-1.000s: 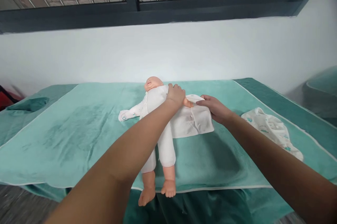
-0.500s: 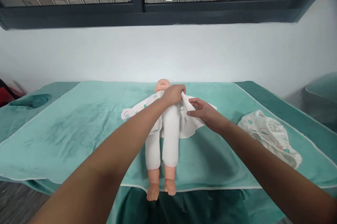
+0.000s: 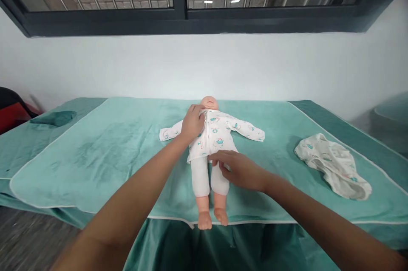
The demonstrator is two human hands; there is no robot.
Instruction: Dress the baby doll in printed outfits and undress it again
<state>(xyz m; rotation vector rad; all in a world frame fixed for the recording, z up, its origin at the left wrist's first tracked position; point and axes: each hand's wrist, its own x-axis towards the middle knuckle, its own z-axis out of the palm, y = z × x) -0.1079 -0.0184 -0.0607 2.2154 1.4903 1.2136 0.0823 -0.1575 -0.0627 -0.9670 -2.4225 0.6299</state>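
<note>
Head view: my left hand (image 3: 193, 122), loosely curled, by the shirt (image 3: 219, 135) near its collar; right hand (image 3: 242, 170), half-curled, at its hem. Grips unclear. Shirt between hands, its front edge running lengthwise away from right.

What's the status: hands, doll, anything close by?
Left hand on upper shirt; right hand at its front hem. Doll on its back, sleeves spread. Crumpled garment off to the right, touching neither hand.

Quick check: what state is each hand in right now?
Left hand: over the shirt on the doll, near its neck; grip unclear.
Right hand: fingers loosely curled at the shirt's bottom edge; pinch unclear.
</note>
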